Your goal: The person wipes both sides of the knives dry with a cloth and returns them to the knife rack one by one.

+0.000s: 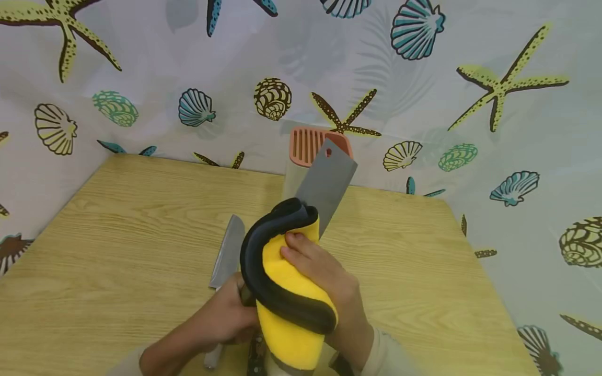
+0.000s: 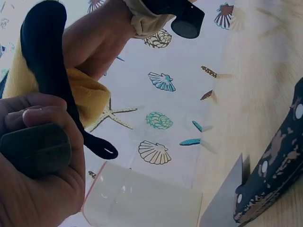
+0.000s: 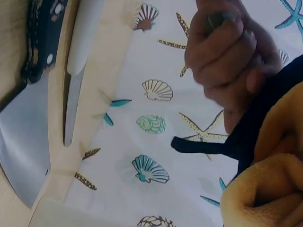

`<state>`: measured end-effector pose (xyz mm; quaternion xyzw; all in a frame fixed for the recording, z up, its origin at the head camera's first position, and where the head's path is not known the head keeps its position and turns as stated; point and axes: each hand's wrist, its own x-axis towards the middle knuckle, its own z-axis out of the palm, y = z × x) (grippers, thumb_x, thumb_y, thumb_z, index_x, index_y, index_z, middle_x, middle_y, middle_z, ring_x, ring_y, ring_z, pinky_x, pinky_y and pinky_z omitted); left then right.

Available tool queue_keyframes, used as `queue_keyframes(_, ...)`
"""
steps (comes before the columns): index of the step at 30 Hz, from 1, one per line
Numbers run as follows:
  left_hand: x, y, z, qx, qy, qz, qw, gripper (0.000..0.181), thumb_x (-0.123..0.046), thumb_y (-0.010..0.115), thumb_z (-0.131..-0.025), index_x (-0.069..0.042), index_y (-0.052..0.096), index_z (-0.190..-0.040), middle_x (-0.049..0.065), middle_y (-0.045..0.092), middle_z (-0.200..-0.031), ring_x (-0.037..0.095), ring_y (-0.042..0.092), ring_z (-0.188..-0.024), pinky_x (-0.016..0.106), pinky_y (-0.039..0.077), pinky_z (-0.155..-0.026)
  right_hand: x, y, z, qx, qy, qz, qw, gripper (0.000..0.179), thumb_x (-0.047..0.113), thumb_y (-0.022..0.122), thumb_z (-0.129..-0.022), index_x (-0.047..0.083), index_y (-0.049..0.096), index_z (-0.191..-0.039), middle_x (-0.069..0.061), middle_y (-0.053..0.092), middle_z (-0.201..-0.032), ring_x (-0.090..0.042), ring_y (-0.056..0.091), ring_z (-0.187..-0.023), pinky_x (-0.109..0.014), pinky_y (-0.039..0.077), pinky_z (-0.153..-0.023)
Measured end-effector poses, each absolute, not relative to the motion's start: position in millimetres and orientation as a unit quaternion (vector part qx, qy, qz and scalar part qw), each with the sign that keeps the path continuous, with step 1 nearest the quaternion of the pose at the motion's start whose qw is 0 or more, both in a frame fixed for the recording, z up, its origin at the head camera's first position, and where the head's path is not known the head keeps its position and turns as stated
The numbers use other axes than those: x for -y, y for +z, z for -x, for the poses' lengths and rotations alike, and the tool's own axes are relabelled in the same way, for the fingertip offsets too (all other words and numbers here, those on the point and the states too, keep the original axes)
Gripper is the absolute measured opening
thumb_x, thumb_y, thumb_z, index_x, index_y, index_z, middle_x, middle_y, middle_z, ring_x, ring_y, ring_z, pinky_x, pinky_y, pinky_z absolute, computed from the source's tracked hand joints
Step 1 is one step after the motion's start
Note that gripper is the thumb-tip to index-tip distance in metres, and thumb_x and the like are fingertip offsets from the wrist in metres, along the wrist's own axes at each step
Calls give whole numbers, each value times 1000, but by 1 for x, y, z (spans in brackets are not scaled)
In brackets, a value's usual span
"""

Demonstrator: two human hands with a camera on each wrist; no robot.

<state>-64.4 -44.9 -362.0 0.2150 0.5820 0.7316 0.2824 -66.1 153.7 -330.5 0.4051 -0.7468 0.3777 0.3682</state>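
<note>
My left hand grips a dark handle, its green-black butt end showing from the fist in the left wrist view. Whatever extends beyond that handle is hidden by a yellow cloth with black edging. The right hand holds this cloth folded, fingers lying over its yellow side. From behind the cloth a cleaver blade, with a hole near its far corner, points away and overlaps the knife block in this view. A worn black riveted handle joins a steel blade below the hands.
A white-handled knife lies on the wooden table, left of the cloth. Behind stands a pale knife block with a slotted pink top. A cloth printed with shells and starfish rises behind the table and at its sides.
</note>
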Motion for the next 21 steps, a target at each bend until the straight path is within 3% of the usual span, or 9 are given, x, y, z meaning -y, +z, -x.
queue_keyframes(7,44,-359,61,-610,703,-231,284,17,6,54,-86,7,37,-81,-12,38,-53,-2,32,-36,18,27,-34,-166,-319,77,743,399,-370,389,32,14,59,-100,0,65,-127,-8,64,-137,-16,59,-131,-29,47,-110)
queue_keyframes(13,42,-361,56,-617,700,-239,271,15,10,52,-82,11,37,-78,-11,37,-53,-3,34,-38,19,28,-33,-179,-305,91,755,380,-324,425,33,16,57,-101,-4,66,-126,-5,63,-137,-15,60,-130,-29,47,-109)
queue_keyframes(18,41,-364,52,-603,705,-226,296,17,10,51,-81,11,34,-76,-13,37,-52,-3,33,-37,18,27,-33,-200,-296,113,749,394,-280,453,33,10,61,-98,-4,64,-128,-10,65,-135,-15,61,-128,-30,48,-108)
queue_keyframes(21,41,-368,50,-595,711,-224,301,16,11,50,-79,12,35,-77,-14,37,-53,-4,33,-37,17,26,-33,-218,-291,127,696,507,-243,447,26,7,64,-96,-2,69,-120,-4,74,-119,-10,69,-111,-25,53,-99)
